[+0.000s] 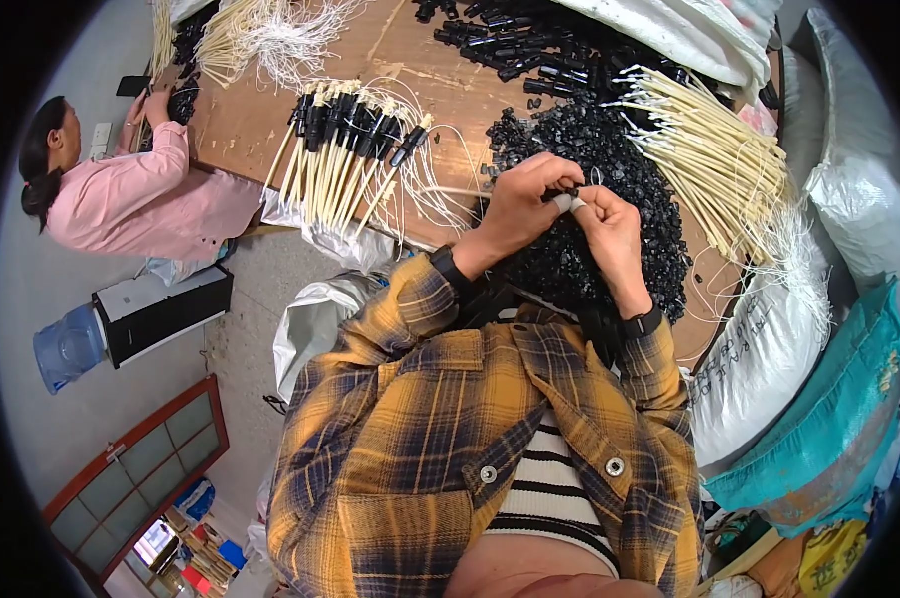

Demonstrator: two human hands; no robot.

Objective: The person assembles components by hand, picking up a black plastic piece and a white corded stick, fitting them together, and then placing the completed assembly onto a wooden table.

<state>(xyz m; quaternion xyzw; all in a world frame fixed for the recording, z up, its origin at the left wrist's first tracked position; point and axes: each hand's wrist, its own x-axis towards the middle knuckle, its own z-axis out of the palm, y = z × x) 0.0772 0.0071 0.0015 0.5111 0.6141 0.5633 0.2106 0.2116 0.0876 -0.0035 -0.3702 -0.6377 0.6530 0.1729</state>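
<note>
My left hand [527,204] is closed around a thin cream-coloured rod [448,189], which sticks out to the left. My right hand [612,234] meets it fingertip to fingertip, pinching at a small dark piece [573,190] mostly hidden by the fingers. White covers show on the digits where the hands meet. Under both hands spreads a heap of small black plastic parts [659,224]. Left of them lies a row of cream rods with black cylindrical fittings [340,125] on their far ends. To the right rests a pile of cream rods [714,164] with white strings.
Black cylindrical fittings [510,45] lie at the table's far side, beside a white sack [669,30]. More stringed rods [241,40] sit far left, near a person in pink [131,194]. Full white sacks [769,349] and a teal sack [818,419] crowd the right.
</note>
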